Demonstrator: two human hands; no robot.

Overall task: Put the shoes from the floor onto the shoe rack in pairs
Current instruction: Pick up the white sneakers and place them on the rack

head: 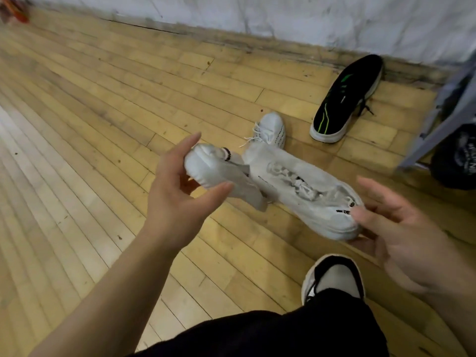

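My left hand (177, 191) grips the rounded end of a white shoe (219, 173) between thumb and fingers, above the floor. My right hand (401, 235) holds a second, larger white laced sneaker (304, 186) by the end that carries black lettering. The two shoes touch in the middle. Just beyond them a third white sneaker (271, 130) lies on the wooden floor with loose laces. A black shoe with green lines and a white sole (340, 101) lies farther right, near the wall. A grey frame, probably the shoe rack (443, 117), enters at the right edge.
A dark round object (458, 158) sits under the grey frame. My own foot in a black and grey shoe (334, 276) stands at the bottom, with my dark trouser leg. A white wall runs along the back. An orange thing (15, 11) lies far left.
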